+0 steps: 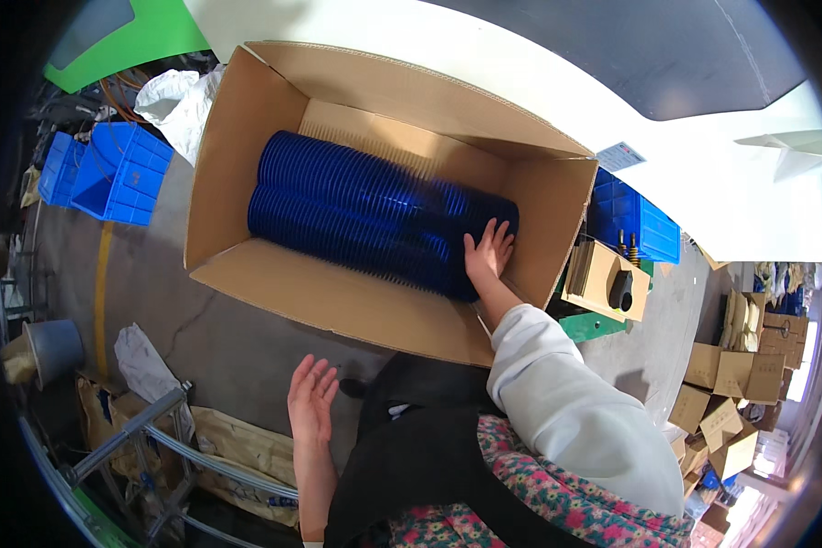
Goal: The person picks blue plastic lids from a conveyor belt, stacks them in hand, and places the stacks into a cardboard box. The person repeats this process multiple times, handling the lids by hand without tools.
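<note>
Right hand (490,252) inside the box (320,299), fingers spread, palm down on the right end of the blue discs (338,201). Not closed round anything; looks like steadying or evening the row, can't tell how hard it presses. Left hand (313,400) outside the box, below its near wall, open and loose, holding nothing.

Discs lie in the box on edge, two long rows side by side, packed tight. Probably set that way so each row supports itself. Right ends sit near the box's right wall, so little slack there. What the box rests on is hidden.

In the way: box's near wall stands between left hand and discs; right forearm crosses its near right corner. White machine panel (703,210) hems in the far side.

Around the box: blue bins (123,173) and white bag (183,105) to its left, another blue bin (653,228) and cardboard pieces (589,279) just right, metal rail (155,411) and bucket (53,352) lower left, carton heap (731,402) well off right.
</note>
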Demonstrator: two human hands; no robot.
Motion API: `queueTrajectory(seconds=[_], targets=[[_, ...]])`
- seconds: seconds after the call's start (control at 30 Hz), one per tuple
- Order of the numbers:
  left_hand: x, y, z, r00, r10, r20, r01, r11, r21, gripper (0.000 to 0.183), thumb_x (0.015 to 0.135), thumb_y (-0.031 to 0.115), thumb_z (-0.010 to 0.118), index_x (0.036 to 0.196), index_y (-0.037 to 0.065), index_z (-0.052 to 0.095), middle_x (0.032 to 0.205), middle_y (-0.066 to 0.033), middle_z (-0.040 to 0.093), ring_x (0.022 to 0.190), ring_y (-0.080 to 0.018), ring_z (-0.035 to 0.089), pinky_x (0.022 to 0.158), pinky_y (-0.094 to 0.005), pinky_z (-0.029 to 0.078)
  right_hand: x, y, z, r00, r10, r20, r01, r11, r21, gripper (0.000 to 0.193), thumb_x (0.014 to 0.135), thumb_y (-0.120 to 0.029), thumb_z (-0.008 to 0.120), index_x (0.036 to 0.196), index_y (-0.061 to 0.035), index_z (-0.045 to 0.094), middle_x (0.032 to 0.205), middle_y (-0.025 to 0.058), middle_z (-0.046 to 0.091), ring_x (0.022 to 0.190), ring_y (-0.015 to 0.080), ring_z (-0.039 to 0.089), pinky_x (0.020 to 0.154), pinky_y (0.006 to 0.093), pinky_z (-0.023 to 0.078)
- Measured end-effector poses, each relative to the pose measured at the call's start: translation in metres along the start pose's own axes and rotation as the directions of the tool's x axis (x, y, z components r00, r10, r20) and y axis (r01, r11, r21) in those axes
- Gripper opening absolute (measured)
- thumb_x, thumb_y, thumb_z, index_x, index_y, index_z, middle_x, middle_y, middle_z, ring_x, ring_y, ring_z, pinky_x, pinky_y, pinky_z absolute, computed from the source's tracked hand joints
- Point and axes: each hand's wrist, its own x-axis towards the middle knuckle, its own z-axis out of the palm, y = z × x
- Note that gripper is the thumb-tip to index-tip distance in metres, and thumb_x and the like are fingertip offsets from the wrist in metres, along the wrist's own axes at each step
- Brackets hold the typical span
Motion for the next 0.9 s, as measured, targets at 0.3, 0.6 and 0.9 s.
queueTrajectory(seconds=[0.3,0.6,0.9], targets=[[0.012,0.000,0.003,0.998,-0.005,-0.064,0.002,0.999,-0.046,0.044,0.099,0.017,0.050,0.140,0.003,0.043,0.130,-0.0169,0.053,0.114,-0.0265,0.057,0.097,-0.0384,0.047,0.090,0.037,0.016,0.971,-0.237,-0.009,0.236,0.962,0.136,0.076,0.097,-0.046,0.046,0.152,-0.0020,0.018,0.156,0.0269,0.020,0.144,0.0447,0.017,0.117,0.0529,0.015],[0.031,-0.007,0.041,0.955,0.227,-0.192,-0.198,0.967,0.158,0.043,0.099,0.015,0.049,0.140,0.004,0.043,0.136,-0.0141,0.049,0.121,-0.0238,0.051,0.102,-0.0392,0.042,0.167,0.026,-0.032,0.914,-0.341,0.219,0.261,0.909,0.324,0.069,0.096,-0.052,0.046,0.147,-0.0053,0.037,0.152,0.0197,0.034,0.139,0.0423,0.031,0.115,0.0467,0.023],[0.125,0.010,0.051,0.640,0.732,-0.234,-0.421,0.589,0.690,0.062,0.099,0.013,0.046,0.151,0.000,0.015,0.156,-0.0195,0.016,0.144,-0.0331,0.020,0.117,-0.0407,0.019,0.107,0.033,0.022,0.945,-0.305,-0.122,0.276,0.939,-0.207,0.053,0.098,-0.043,0.046,0.136,-0.0058,0.051,0.138,0.0191,0.051,0.131,0.0379,0.042,0.112,0.0499,0.028]])
